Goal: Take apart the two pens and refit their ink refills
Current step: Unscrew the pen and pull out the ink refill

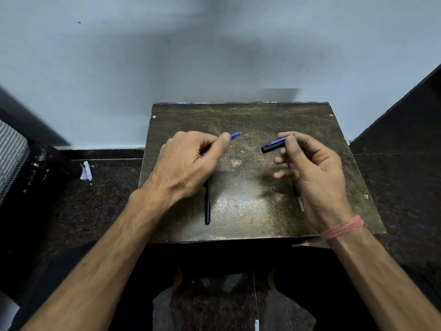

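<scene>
My left hand [188, 163] pinches a blue pen part [235, 135] whose tip sticks out past the thumb toward the far right. A dark blue pen [208, 204] lies on the worn brown board [250, 218], its upper end hidden under that hand. My right hand [312, 173] grips a dark pen barrel with a blue band [274, 146] between thumb and fingers, its open end pointing left. A thin pen piece with a pale end [299, 199] shows beside the right palm; I cannot tell whether it lies on the board.
The board rests low over my lap, against a pale wall. Dark speckled floor surrounds it. A scrap of white paper [86, 172] lies on the floor at left, by a striped cushion [10, 154]. A dark panel [405, 111] rises at right.
</scene>
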